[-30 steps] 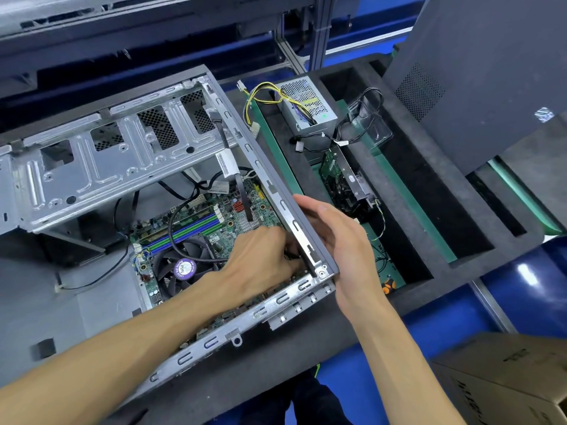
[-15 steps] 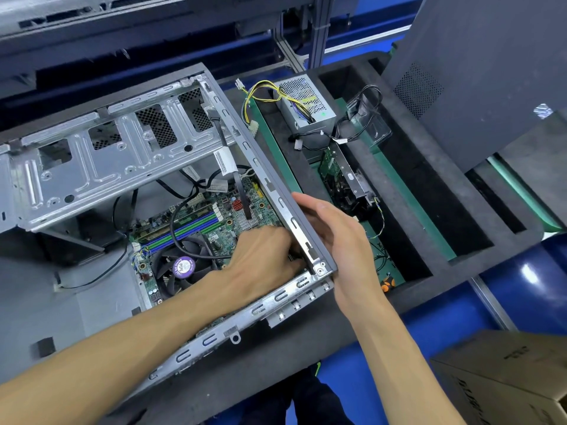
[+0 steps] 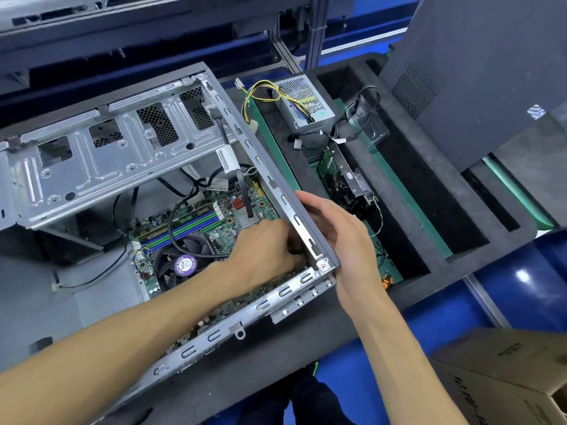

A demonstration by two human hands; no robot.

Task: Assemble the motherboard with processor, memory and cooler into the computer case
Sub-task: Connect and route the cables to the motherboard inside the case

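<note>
Motherboard point(image 3: 196, 222) under curled left hand point(image 3: 264, 253) (fingertips hidden); right hand point(image 3: 343, 237) gripping case point(image 3: 276, 185) rim.

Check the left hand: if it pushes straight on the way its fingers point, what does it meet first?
Probably the case's side rail. The left hand points into the near right corner, fingertips hidden at the rail; depth unclear.

An electronics assembly workshop is showing here: a dark foam tray point(image 3: 362, 167) is holding a power supply point(image 3: 306, 108) and circuit boards, with aluminium framing point(image 3: 313, 29) standing behind
</note>
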